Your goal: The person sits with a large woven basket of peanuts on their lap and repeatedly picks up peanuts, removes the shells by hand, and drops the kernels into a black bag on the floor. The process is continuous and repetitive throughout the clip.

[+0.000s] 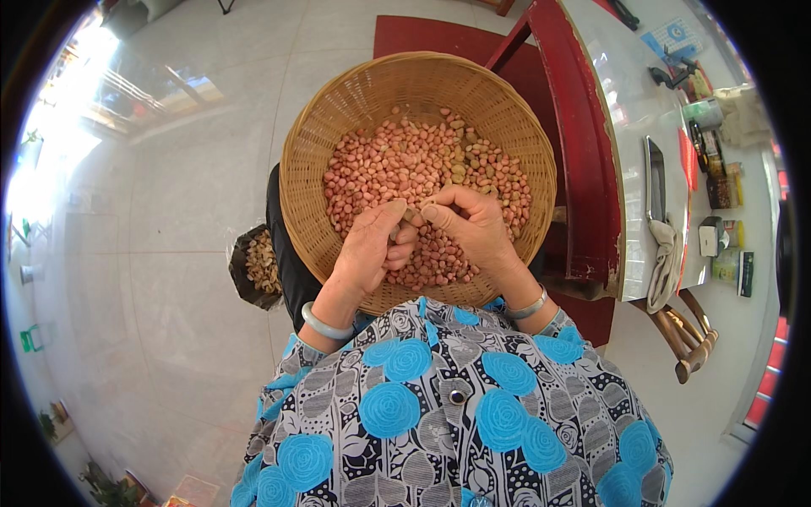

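A round woven wicker basket [310, 234] rests on my lap. Pink-skinned shelled peanuts [380, 158] spread over its bottom, with unshelled or tan peanuts [472, 158] mixed in on the right side. Above the heap, my left hand [374, 244] has its fingers curled around a small brownish peanut [410, 215], partly covered by the fingers. My right hand [475, 225] meets it from the other side, its thumb and forefinger pinched at the same small piece. The fingertips of both hands almost touch.
A dark plastic bag [241, 269] of peanut shells [261, 260] stands on the tiled floor left of my leg. At right is a red-sided table [583, 158] holding a tray-like item [656, 180], a cloth [663, 260] and several small packages. A wooden chair [687, 342] stands beside it.
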